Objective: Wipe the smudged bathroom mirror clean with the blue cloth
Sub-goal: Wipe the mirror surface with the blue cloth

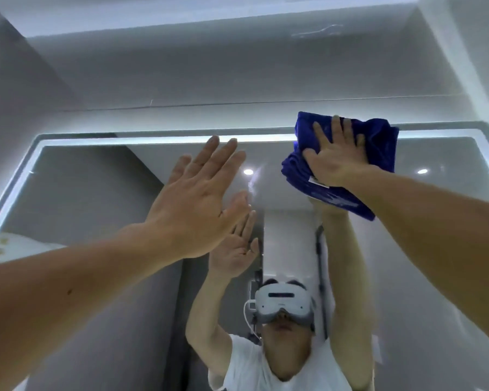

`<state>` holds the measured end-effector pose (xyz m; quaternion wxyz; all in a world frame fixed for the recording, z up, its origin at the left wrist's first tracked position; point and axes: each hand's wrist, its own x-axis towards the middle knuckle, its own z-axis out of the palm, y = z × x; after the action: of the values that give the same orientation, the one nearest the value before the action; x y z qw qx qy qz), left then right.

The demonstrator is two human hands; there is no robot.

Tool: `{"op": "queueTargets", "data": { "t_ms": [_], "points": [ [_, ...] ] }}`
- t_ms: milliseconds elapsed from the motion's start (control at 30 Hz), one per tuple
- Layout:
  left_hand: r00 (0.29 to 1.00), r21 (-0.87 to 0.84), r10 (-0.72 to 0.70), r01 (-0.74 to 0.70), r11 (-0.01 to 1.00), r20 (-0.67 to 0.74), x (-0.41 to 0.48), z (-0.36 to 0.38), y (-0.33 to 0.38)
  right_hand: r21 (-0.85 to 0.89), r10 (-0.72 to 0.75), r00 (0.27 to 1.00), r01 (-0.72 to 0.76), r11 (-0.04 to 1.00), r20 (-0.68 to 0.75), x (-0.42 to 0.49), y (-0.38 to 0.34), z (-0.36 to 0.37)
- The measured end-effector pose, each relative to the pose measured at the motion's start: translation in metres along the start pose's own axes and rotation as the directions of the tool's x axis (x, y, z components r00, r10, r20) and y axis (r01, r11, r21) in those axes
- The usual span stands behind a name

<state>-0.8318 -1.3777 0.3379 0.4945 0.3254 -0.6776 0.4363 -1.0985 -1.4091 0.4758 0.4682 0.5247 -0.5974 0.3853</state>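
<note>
In the head view both bare arms reach up and forward. The right hand lies flat on the blue cloth, its fingers straight, slightly spread and pointing up, pressing the cloth against the mirror and gripping nothing. The left hand is raised left of it, palm toward the glass, fingers straight, close together and empty; whether it touches the glass cannot be told.

The cloth sits at the mirror's top edge, right of centre, over the lit border strip and partly on the grey wall above. The glass reflects both raised arms, a white headset, a white T-shirt and two ceiling spotlights.

The cloth is bunched in folds. Its long axis slants from upper left down to the lower right, where one corner trails under the right wrist.
</note>
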Motion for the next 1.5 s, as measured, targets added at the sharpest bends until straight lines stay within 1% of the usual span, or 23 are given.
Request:
{"op": "queueTargets", "data": {
  "t_ms": [33, 100, 167, 233, 300, 367, 500, 600, 633, 667, 700, 733, 767, 800, 833, 867, 933, 1000, 1067, 1167, 1233, 1400, 1500],
  "points": [
    [1.0, 0.015, 0.006, -0.006, 1.0, -0.012, 0.001, -0.004, -0.005, 0.004, 0.007, 1.0, -0.007, 1.0, -0.005, 0.007, -0.01, 0.001],
    [1.0, 0.023, 0.008, -0.007, 1.0, -0.027, 0.002, -0.009, -0.013, -0.027, -0.071, 0.997, 0.07, 0.997, -0.03, 0.006, -0.023, 0.005],
    [0.999, 0.017, 0.003, -0.002, 1.0, -0.036, 0.002, -0.009, -0.017, -0.081, -0.231, 0.971, 0.226, 0.971, -0.06, -0.007, -0.029, 0.008],
    [1.0, 0.007, -0.009, 0.01, 1.0, -0.027, 0.001, -0.007, -0.015, -0.09, -0.415, 0.908, 0.41, 0.908, -0.053, -0.033, -0.033, 0.015],
    [1.0, -0.012, -0.018, 0.018, 1.0, -0.022, -0.001, -0.005, -0.01, -0.058, -0.576, 0.818, 0.575, 0.816, -0.006, -0.068, -0.034, 0.022],
    [1.0, -0.03, -0.018, 0.018, 0.999, -0.016, -0.005, -0.005, -0.004, -0.043, -0.691, 0.719, 0.695, 0.718, 0.075, -0.112, -0.027, 0.03],
    [1.0, -0.032, 0.017, -0.017, 0.999, -0.001, -0.013, -0.007, -0.003, -0.034, -0.838, 0.495, 0.865, 0.501, 0.232, -0.205, 0.008, 0.043],
    [1.0, -0.043, 0.023, -0.023, 0.999, 0.009, -0.016, -0.008, -0.004, 0.015, -0.93, 0.263, 0.961, 0.276, 0.258, -0.212, 0.036, 0.038],
    [1.0, -0.042, 0.027, -0.026, 0.999, 0.015, -0.016, -0.009, -0.004, 0.013, -0.931, 0.254, 0.964, 0.267, 0.263, -0.199, 0.04, 0.034],
    [0.999, -0.04, 0.03, -0.03, 0.999, 0.019, -0.017, -0.009, -0.006, -0.019, -0.915, 0.32, 0.945, 0.325, 0.247, -0.181, 0.041, 0.029],
    [0.999, -0.037, 0.032, -0.032, 0.999, 0.023, -0.018, -0.009, -0.008, -0.057, -0.87, 0.45, 0.892, 0.449, 0.202, -0.161, 0.039, 0.024],
    [0.999, -0.033, 0.03, -0.029, 0.999, 0.025, -0.019, -0.009, -0.011, -0.068, -0.785, 0.605, 0.796, 0.602, 0.134, -0.138, 0.034, 0.02],
    [0.999, -0.027, 0.026, -0.025, 0.999, 0.028, -0.02, -0.008, -0.014, -0.056, -0.673, 0.738, 0.675, 0.736, 0.058, -0.112, 0.026, 0.016],
    [0.999, -0.021, 0.023, -0.022, 1.0, 0.034, -0.02, -0.007, -0.018, -0.033, -0.551, 0.835, 0.551, 0.834, 0.0, -0.086, 0.015, 0.012],
    [0.999, -0.013, 0.016, -0.015, 1.0, 0.04, -0.021, -0.005, -0.022, -0.008, -0.435, 0.9, 0.435, 0.9, -0.027, -0.06, -0.002, 0.009],
    [0.999, -0.005, 0.005, -0.005, 1.0, 0.046, -0.021, -0.003, -0.027, 0.014, -0.334, 0.942, 0.335, 0.942, -0.024, -0.036, -0.021, 0.005],
    [0.999, 0.008, -0.016, 0.015, 1.0, 0.05, -0.021, 0.0, -0.036, 0.053, -0.197, 0.98, 0.195, 0.979, 0.024, 0.0, -0.059, 0.0],
    [0.999, 0.008, -0.027, 0.027, 1.0, 0.038, -0.021, 0.003, -0.044, 0.055, -0.197, 0.979, 0.195, 0.979, 0.05, 0.014, -0.088, 0.004],
    [0.999, 0.0, -0.037, 0.037, 0.999, 0.027, -0.022, 0.005, -0.052, 0.025, -0.311, 0.95, 0.31, 0.95, 0.03, 0.005, -0.107, 0.012],
    [0.996, -0.023, -0.083, 0.084, 0.996, 0.02, -0.027, 0.01, -0.06, -0.001, -0.52, 0.854, 0.52, 0.854, 0.004, -0.039, -0.119, 0.027],
    [0.993, -0.041, -0.119, 0.119, 0.992, 0.016, -0.032, 0.013, -0.06, 0.01, -0.621, 0.783, 0.621, 0.784, 0.032, -0.084, -0.116, 0.038],
    [0.993, -0.059, -0.116, 0.117, 0.991, 0.021, -0.05, 0.01, -0.06, 0.025, -0.822, 0.536, 0.835, 0.55, 0.193, -0.202, -0.059, 0.058],
    [0.991, -0.068, -0.122, 0.125, 0.99, 0.047, -0.058, 0.007, -0.062, -0.052, -0.914, 0.341, 0.94, 0.338, 0.218, -0.198, -0.02, 0.046]
  ]
}}
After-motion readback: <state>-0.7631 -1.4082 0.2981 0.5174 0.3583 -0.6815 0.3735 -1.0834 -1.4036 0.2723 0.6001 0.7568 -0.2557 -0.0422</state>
